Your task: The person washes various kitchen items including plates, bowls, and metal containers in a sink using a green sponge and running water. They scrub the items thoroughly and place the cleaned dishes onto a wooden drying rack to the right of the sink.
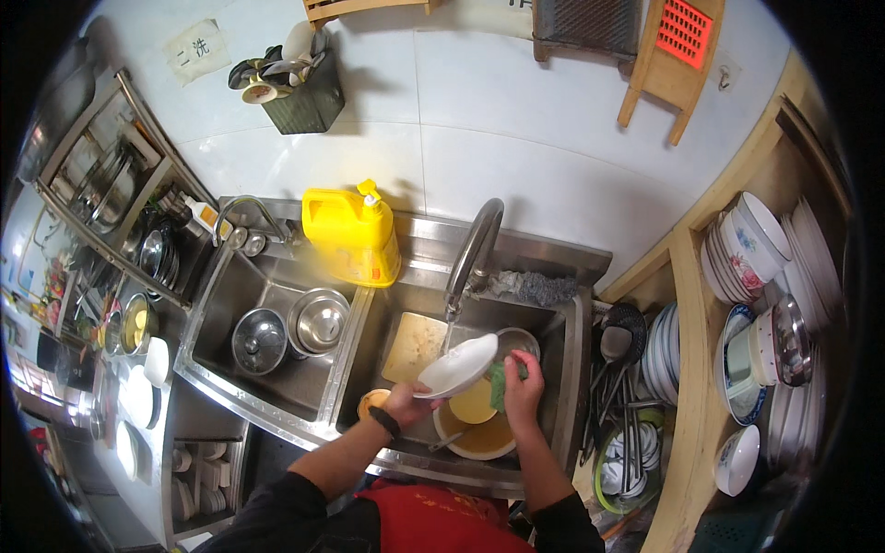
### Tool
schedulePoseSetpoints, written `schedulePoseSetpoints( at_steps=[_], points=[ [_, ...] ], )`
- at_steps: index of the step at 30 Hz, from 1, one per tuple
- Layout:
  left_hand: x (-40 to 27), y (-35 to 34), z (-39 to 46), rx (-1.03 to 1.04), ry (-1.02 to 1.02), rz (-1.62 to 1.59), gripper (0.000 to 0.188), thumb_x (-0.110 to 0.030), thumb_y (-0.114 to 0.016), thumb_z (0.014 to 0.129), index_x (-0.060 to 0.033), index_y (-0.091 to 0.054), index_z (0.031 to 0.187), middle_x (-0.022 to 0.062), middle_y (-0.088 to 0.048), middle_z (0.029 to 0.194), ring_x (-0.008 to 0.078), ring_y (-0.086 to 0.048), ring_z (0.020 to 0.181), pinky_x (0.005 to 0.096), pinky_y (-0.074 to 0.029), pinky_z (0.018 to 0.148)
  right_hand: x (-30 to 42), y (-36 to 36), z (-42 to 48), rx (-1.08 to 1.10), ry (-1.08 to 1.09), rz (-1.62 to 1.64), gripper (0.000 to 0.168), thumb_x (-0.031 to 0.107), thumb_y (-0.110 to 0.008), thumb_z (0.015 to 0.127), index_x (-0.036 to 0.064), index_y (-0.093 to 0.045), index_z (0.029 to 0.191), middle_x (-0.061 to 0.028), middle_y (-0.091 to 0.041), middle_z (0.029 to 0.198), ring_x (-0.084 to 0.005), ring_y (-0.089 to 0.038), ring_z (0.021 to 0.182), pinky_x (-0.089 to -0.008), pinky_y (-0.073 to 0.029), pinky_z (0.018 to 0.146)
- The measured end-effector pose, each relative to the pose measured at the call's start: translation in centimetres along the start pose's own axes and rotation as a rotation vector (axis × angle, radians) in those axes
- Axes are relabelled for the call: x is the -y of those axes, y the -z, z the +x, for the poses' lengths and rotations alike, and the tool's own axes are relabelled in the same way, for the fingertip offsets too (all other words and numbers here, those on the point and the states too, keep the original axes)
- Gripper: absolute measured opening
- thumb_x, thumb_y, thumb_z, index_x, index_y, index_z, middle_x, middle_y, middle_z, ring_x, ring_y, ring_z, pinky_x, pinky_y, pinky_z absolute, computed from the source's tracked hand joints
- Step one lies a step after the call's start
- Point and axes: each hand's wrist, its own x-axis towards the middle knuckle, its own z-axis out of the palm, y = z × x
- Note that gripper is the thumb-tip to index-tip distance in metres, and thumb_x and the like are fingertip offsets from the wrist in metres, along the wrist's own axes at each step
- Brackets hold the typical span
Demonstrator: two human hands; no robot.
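Note:
My left hand (408,406) grips the rim of a white bowl (460,365), tilted on its side beneath the steel faucet (477,252). A thin stream of water falls at the bowl's far side. In my right hand (523,394) is a green scouring pad (498,387), close to the bowl's right edge. Under my hands in the right sink basin (363,345) stands a large bowl of brownish liquid (477,441), with a yellowish bowl and a utensil handle in it. A cutting board (408,345), a steel bowl (520,340) and a small orange-lined bowl (374,401) also sit there.
The left basin (276,283) holds steel bowls (259,341). A yellow detergent jug (352,238) stands between the basins at the back. Steel wool (532,287) lies behind the faucet. Right of the sink are ladles (615,345) and a wooden shelf (684,290) with stacked dishes.

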Motion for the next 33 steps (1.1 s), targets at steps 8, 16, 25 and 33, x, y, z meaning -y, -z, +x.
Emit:
schedulePoseSetpoints(
  at_steps=[8,16,25,33],
  points=[
    [3.0,-1.3,0.5,-0.035,-0.182,-0.314,0.037,-0.001,-0.042,0.085,0.0062,-0.042,0.121,0.0214,-0.05,0.119,0.0318,-0.052,0.107,0.0369,-0.048,0.091,6.0,-5.9,-1.0,0.147,0.779,-0.138,0.015,0.007,-0.07,0.072,0.003,-0.056,0.077,-0.0112,-0.053,0.076,-0.0293,-0.055,0.071,-0.037,-0.045,0.063],
    [0.8,1.0,-1.4,-0.129,0.115,-0.379,0.031,-0.007,-0.045,0.087,0.0014,-0.047,0.117,0.013,-0.053,0.098,0.0167,-0.056,0.079,0.0232,-0.054,0.066,4.4,-7.4,4.9,0.078,0.337,-0.024,0.012,0.012,-0.069,0.075,0.002,-0.062,0.078,-0.013,-0.061,0.076,-0.0294,-0.059,0.072,-0.0356,-0.046,0.063],
    [-1.0,3.3,-3.4,0.058,0.225,-0.183,0.035,-0.024,-0.049,0.089,0.0001,-0.05,0.116,0.0132,-0.058,0.098,0.0201,-0.059,0.082,0.0311,-0.054,0.069,-0.1,-5.7,7.0,0.478,-0.119,0.059,0.032,0.031,-0.059,0.087,0.0,-0.065,0.085,-0.0128,-0.064,0.073,-0.0185,-0.06,0.069,-0.031,-0.046,0.066],
    [-3.0,-6.0,-3.3,-0.101,-0.212,0.521,0.04,-0.027,-0.04,0.095,0.0019,-0.054,0.118,0.0106,-0.06,0.112,0.017,-0.056,0.102,0.0317,-0.041,0.09,3.4,-6.2,7.7,0.442,-0.067,-0.411,0.043,0.043,-0.055,0.084,0.003,-0.068,0.078,-0.0195,-0.062,0.069,-0.0318,-0.063,0.069,-0.0398,-0.048,0.065]
  ],
)
